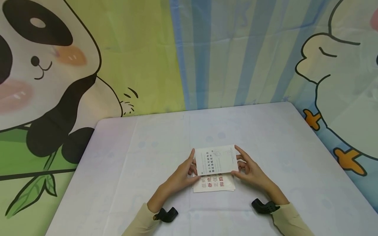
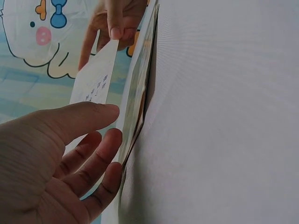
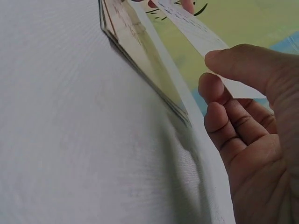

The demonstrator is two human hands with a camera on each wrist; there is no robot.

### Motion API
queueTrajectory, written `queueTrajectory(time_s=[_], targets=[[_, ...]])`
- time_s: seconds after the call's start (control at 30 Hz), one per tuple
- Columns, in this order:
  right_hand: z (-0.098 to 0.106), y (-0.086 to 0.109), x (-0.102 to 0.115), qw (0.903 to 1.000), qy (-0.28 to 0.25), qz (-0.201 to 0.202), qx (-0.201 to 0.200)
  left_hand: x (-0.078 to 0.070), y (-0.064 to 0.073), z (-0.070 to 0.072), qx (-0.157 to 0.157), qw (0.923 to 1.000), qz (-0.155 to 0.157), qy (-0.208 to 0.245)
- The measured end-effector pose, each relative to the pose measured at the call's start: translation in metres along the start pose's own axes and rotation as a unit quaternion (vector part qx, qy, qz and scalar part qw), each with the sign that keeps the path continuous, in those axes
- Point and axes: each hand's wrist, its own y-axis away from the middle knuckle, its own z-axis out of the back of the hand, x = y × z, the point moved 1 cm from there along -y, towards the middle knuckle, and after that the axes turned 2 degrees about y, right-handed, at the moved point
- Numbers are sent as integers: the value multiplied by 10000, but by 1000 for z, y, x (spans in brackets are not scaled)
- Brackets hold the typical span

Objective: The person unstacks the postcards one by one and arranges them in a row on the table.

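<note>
A white card point(image 1: 221, 160) printed with dark Chinese characters is held up between both hands over the table. My left hand point(image 1: 180, 175) grips its left edge, the thumb at the near corner and the index finger at the far one. At the opposite edge, my right hand point(image 1: 255, 173) grips the card in the same manner. The lower fingers of both hands curl loosely behind it. Beneath lies a thin stack of cards point(image 1: 214, 187) with red and grey characters, its far part hidden by the held card. In the left wrist view the stack point(image 2: 136, 102) shows several layered edges.
A pale cloth covers the table point(image 1: 159, 141), with soft creases near the stack. Behind it hangs a backdrop point(image 1: 141, 55) printed with a panda, stripes and a white bird. A black wrist camera point(image 1: 166, 214) sits on the left wrist, another camera point(image 1: 264, 207) on the right.
</note>
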Motion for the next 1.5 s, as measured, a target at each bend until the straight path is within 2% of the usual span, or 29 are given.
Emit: queueTrajectory(time_s=[0.33, 0.7, 0.97, 1.2, 1.5], targets=[[-2, -2, 2, 9991, 305, -6, -281, -4, -8, 0, -57, 9999, -13, -128], [-1, -9, 4, 9955, 660, -15, -684, -10, -16, 4, -186, 9998, -1, -65], [5, -9, 7, 9922, 868, -58, -896, -12, -25, 5, -139, 9997, 154, -87], [10, -8, 4, 9930, 727, -218, -909, -13, -30, 2, -107, 9997, 206, 39], [17, -7, 4, 9924, 639, -177, -1035, -16, -39, 2, -149, 9997, 154, -71]])
